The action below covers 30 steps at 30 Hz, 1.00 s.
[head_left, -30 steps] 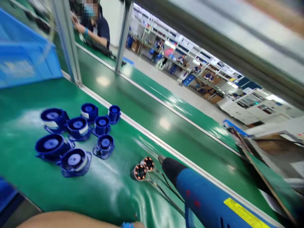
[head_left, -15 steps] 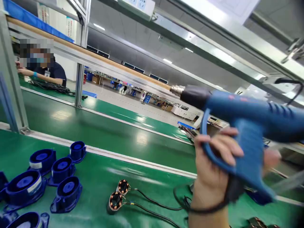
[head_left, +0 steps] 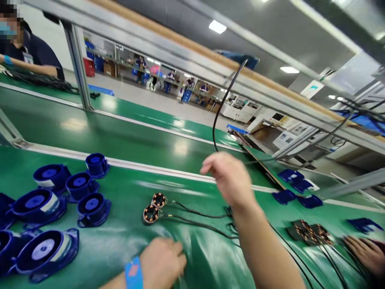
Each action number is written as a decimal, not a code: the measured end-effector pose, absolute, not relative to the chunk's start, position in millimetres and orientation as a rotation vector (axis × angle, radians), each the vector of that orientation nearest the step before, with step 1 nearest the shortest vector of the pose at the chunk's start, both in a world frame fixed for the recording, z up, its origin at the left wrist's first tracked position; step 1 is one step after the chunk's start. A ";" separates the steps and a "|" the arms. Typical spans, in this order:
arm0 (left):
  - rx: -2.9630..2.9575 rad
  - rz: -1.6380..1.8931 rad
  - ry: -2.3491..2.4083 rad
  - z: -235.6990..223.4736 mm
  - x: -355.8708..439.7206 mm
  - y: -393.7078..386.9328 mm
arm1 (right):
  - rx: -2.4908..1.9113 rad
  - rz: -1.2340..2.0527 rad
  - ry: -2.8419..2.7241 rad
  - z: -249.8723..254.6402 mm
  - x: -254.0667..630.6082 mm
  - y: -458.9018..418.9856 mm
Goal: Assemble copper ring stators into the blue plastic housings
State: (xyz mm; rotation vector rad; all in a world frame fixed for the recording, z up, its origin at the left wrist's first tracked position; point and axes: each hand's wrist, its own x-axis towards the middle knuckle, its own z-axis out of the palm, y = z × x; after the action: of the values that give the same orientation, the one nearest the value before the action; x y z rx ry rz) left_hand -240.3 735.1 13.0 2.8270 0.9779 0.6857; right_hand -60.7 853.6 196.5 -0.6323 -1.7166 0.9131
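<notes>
Blue band (head_left: 134, 273) at its wrist, the left hand (head_left: 164, 261) is low over the green tabletop (head_left: 114, 241), fingers loosely curled; whether they grip anything I cannot tell. The right hand (head_left: 230, 176) is raised, fingers bent, with nothing visible in them (blur hides the tips, so their spread is unclear), in front of a black cable (head_left: 221, 108). Just beyond the left hand, two copper-wound coils (head_left: 150, 214) lie together. Their leads (head_left: 195, 222) are already attached, yet both coils seem unmounted, well apart from the blue housings (head_left: 91, 204) grouped farther left. Rightward, another person's hand (head_left: 365, 251) is near more coils (head_left: 309, 233).
</notes>
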 end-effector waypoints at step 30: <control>2.631 0.815 1.271 28.4 -310.5 808.9 | -1.091 1.032 -1.803 30.8 -50.3 840.9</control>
State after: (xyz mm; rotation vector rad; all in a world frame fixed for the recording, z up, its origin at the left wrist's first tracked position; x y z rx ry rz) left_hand -310.5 808.9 28.4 2.6307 1.2712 0.8151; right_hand -50.3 840.9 30.8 -1.0907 -1.8034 1.0318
